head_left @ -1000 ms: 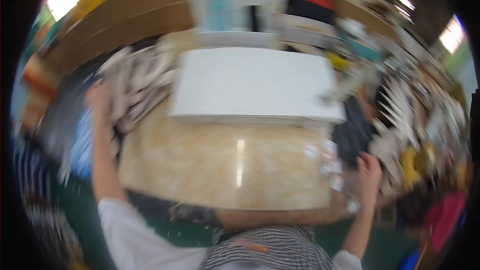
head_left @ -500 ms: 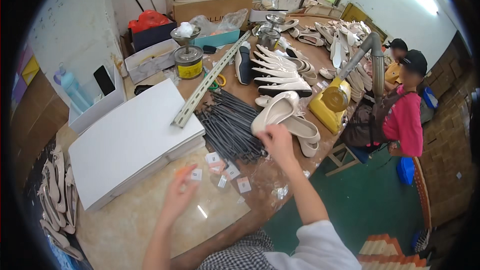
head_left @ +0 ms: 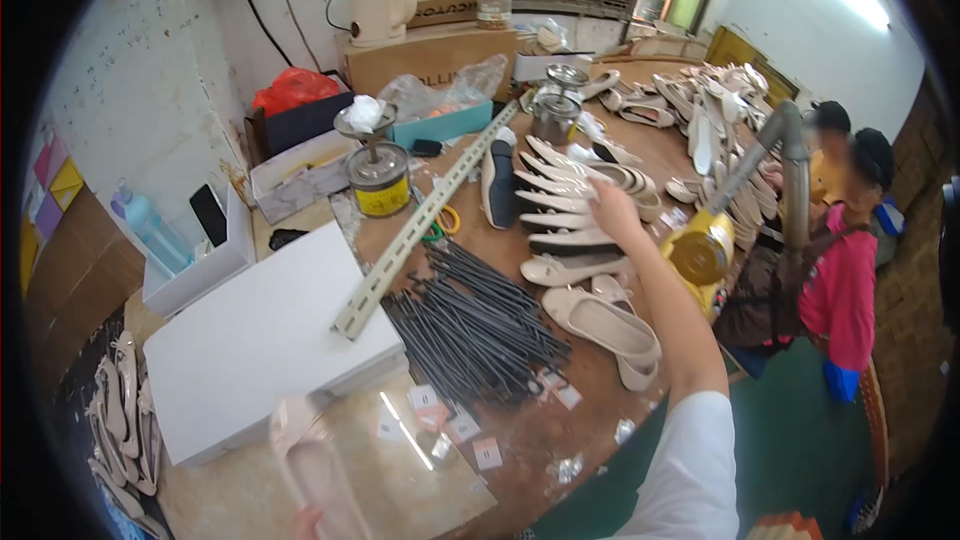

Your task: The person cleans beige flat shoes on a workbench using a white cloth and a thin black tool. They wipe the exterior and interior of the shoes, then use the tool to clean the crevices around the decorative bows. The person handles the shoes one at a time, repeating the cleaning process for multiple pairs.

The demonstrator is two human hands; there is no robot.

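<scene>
At the lower edge, my left hand (head_left: 310, 522) closes on the heel end of a beige ballet flat (head_left: 318, 465), somewhat blurred, above the glossy tabletop. My right hand (head_left: 614, 210) stretches out to a row of leaning pale flat shoes (head_left: 560, 202), its fingers closed at the end of one of them. Just nearer than that row lies a loose pair of beige flats (head_left: 605, 325). Between my arms is a heap of thin dark grey sticks (head_left: 475, 325), with small square paper tags (head_left: 487, 453) beside it.
A white stack of sheets (head_left: 265, 340) and a slotted metal bar (head_left: 425, 225) lie on the left. Metal pots (head_left: 380, 180) stand behind. A yellow machine with a pipe (head_left: 700, 250) is at the right, near two people (head_left: 845, 270). More shoes (head_left: 705, 105) are piled at the back.
My right hand has moved away and up to the shoe row, no longer at the near beige shoe. My left hand has dropped to the lower edge and now has a shoe.
</scene>
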